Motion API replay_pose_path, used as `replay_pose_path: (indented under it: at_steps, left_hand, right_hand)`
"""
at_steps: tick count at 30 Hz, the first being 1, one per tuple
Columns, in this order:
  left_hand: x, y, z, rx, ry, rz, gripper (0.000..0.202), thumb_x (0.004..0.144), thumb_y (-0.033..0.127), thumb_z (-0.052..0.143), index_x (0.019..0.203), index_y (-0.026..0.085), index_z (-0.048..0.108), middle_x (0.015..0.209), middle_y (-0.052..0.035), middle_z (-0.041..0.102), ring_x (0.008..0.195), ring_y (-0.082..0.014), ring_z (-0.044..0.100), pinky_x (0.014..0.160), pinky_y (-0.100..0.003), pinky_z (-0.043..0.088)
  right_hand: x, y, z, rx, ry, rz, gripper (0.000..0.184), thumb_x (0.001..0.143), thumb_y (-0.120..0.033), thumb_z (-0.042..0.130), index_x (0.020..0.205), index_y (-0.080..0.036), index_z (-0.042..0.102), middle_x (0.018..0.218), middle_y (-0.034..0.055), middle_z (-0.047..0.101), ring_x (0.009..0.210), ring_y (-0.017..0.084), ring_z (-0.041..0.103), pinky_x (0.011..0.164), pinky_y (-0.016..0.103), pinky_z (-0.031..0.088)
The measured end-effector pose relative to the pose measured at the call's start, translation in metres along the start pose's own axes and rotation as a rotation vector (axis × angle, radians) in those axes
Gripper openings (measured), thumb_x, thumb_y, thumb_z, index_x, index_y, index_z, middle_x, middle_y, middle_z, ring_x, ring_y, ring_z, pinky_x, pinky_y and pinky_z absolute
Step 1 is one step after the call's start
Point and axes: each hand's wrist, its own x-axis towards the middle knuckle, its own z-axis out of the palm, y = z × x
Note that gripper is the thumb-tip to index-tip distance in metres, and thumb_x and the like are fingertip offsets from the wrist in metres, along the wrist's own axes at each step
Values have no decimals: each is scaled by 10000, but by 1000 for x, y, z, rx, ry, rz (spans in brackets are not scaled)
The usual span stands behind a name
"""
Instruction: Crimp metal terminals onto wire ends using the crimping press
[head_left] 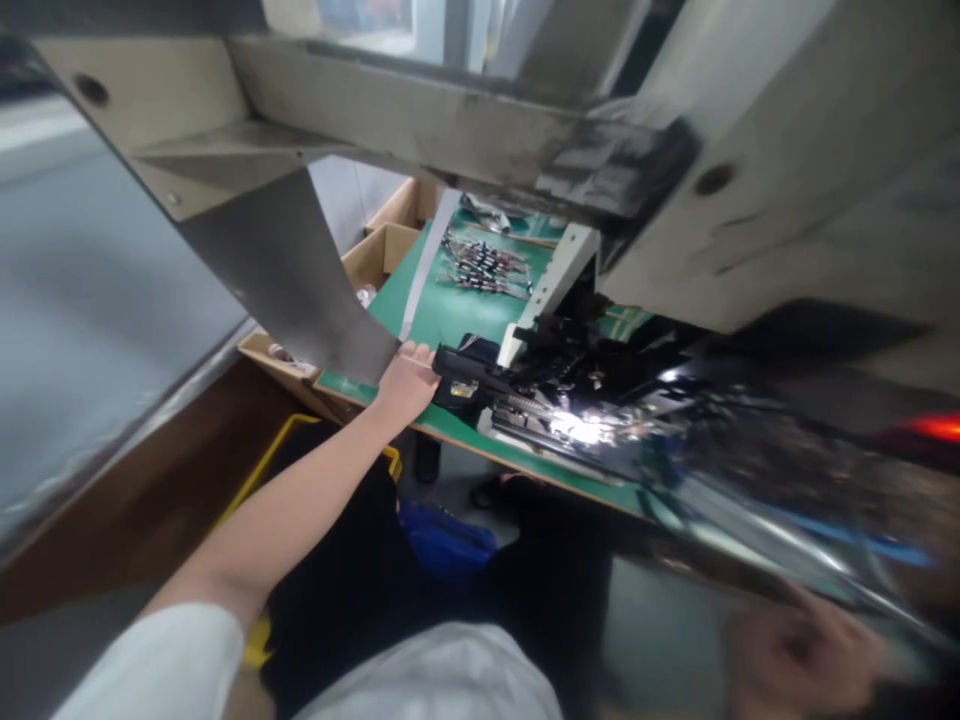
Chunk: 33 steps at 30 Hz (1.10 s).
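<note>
Grey sheet steel filled most of the view, since you were reaching in beneath the overhanging housing [750, 170] of a machine, with a bent steel flap [281, 275] hanging just beside your left hand [406, 382]. That hand was closed around the near end of a black mechanism [469, 375], its fingers curled over the top and apparently gripping it. Your bare forearm [285, 510] stretched out beneath the flap, which suggested that this gap was the easiest way in. The mechanism lay at the near edge of a green mat [480, 320], joining a mass of dark machine parts and a bright metal rail [570, 425] that glared under the light. A white bracket [555, 280] rose behind it toward the housing. Near the far edge of the mat, a cluster of small dark parts [480, 262] lay in loose rows, perhaps set out there to stay within reach. Cardboard boxes [382, 255] stood along the mat's left edge, while a yellow-rimmed crate [259, 470] and a blue bag [442, 540] sat below its near edge. Your right hand [802, 650] was a blur at the lower right, so it was impossible to tell whether it was open or closed. A small yellow label [463, 390] showed on the black mechanism, but its writing was unreadable, and no brand could be made out
</note>
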Motion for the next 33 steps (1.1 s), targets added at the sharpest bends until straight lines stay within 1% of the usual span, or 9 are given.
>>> replay_pose_path:
  at_steps: [2, 5, 9, 11, 14, 16, 20, 24, 33]
  left_hand:
    - [3, 1, -3, 10, -11, -41, 159, 868, 168, 504, 935, 113, 637, 967, -157, 647, 1019, -296, 566, 902, -390, 428]
    - [-13, 0, -8, 45, -39, -100, 164, 892, 213, 484, 911, 126, 621, 923, -141, 662, 939, -269, 608, 823, -362, 447]
    - [-57, -2, -20, 57, -118, -140, 172, 935, 267, 430, 937, 171, 573, 746, -66, 658, 718, -230, 639, 648, -321, 435]
    - [-76, -3, -29, -57, -180, -124, 146, 947, 284, 428, 990, 200, 539, 750, -38, 663, 711, -218, 647, 640, -304, 429]
    - [-91, -5, -43, -265, -195, -56, 119, 939, 256, 446, 1040, 230, 503, 867, -25, 680, 828, -202, 658, 713, -293, 452]
    - [-95, -4, -48, -385, -192, -15, 115, 927, 226, 454, 1031, 237, 500, 884, -13, 670, 859, -191, 652, 748, -288, 464]
    - [-100, 1, -48, -537, -217, 10, 90, 905, 195, 469, 964, 236, 522, 893, -6, 651, 876, -182, 642, 780, -290, 476]
    - [-104, 9, -42, -675, -279, 2, 121, 887, 226, 532, 1008, 230, 535, 943, -18, 662, 873, -180, 649, 784, -290, 494]
    - [-100, 34, -31, -899, -353, 127, 267, 987, 328, 408, 1100, 227, 628, 1079, -61, 677, 1048, -203, 635, 904, -318, 504]
  right_hand:
    - [-37, -20, 0, 138, -24, -152, 152, 739, -304, 583, 821, -318, 710, 618, 134, 619, 558, 340, 626, 504, 495, 458]
    - [-79, -77, 7, 430, -380, -62, 191, 735, -187, 627, 826, -333, 709, 749, 69, 680, 580, 265, 643, 485, 396, 493]
    - [-96, -178, 32, 1040, -835, 289, 178, 839, -255, 597, 972, -278, 713, 715, 32, 645, 622, 226, 652, 564, 373, 530]
    - [-90, -223, 49, 1236, -999, 591, 298, 849, -326, 626, 1130, -234, 667, 762, 28, 645, 609, 193, 658, 496, 298, 495]
    - [-72, -270, 72, 1405, -1133, 990, 510, 805, -377, 693, 1259, -179, 575, 844, 40, 662, 617, 148, 660, 441, 199, 422]
    - [-60, -289, 81, 1486, -1149, 1101, 554, 788, -358, 719, 1280, -181, 539, 840, 30, 670, 605, 120, 649, 452, 172, 416]
    - [-48, -302, 85, 1586, -992, 1082, 367, 832, -363, 692, 1157, -226, 592, 752, -28, 634, 560, 83, 619, 454, 149, 412]
    - [-50, -291, 80, 1576, -870, 899, 141, 884, -337, 648, 935, -206, 665, 681, -31, 613, 549, 76, 610, 488, 162, 436]
    - [-49, -244, 61, 1490, -819, 406, 159, 934, -194, 558, 968, -237, 708, 846, 18, 595, 643, 112, 624, 580, 250, 507]
